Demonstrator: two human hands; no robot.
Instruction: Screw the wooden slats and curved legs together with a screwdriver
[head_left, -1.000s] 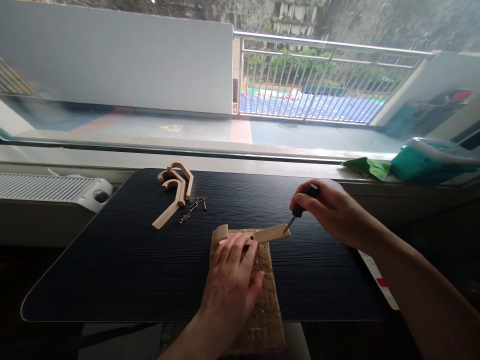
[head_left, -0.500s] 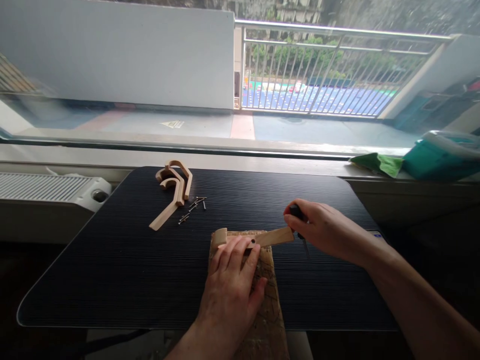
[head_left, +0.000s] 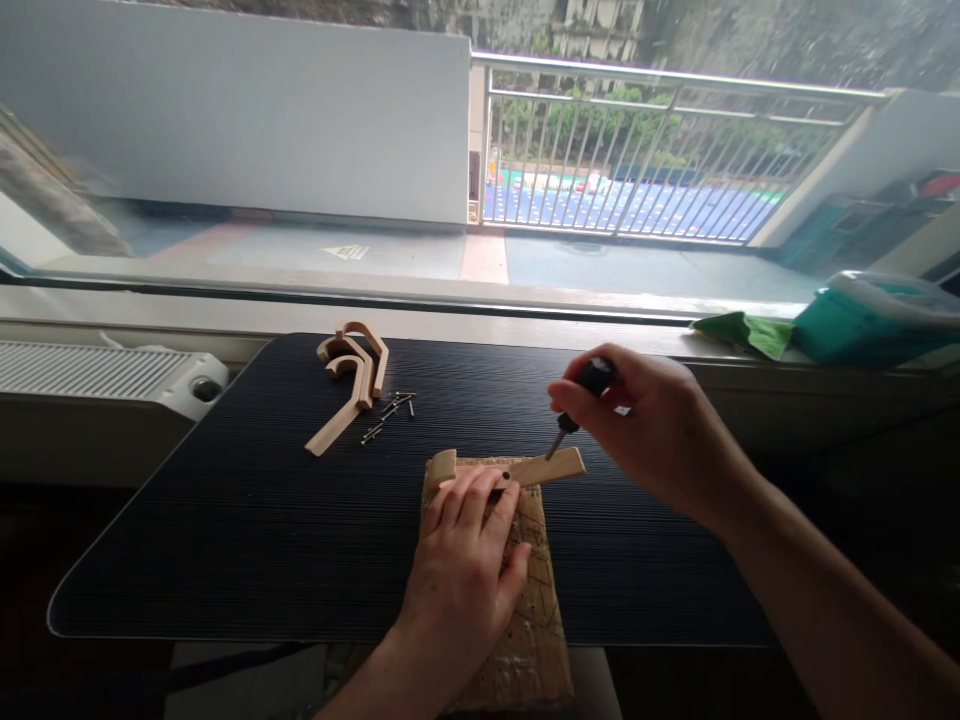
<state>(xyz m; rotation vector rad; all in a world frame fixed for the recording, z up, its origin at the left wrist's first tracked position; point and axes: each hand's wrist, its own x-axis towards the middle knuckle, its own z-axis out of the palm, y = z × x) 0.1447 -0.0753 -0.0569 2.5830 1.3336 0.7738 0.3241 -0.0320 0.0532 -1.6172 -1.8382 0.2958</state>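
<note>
A curved wooden hook piece [head_left: 544, 467] lies across the far end of a worn wooden board [head_left: 534, 590] on the black table [head_left: 225, 520]. My left hand [head_left: 461, 565] lies flat on the piece and the board, fingers stretched out and pressing down. My right hand [head_left: 637, 425] is closed round a small black-handled screwdriver [head_left: 581, 392], held upright with its tip on the right part of the wooden piece.
Three more curved wooden hooks [head_left: 349, 385] and several loose screws [head_left: 390, 412] lie at the table's far left. A radiator [head_left: 97, 372] stands left of the table. Green cloth and a teal bag [head_left: 840, 325] rest on the window sill at right.
My right hand has risen from beside the piece's right end and turned the screwdriver upright, tip now down on the wood. My left hand has stayed put.
</note>
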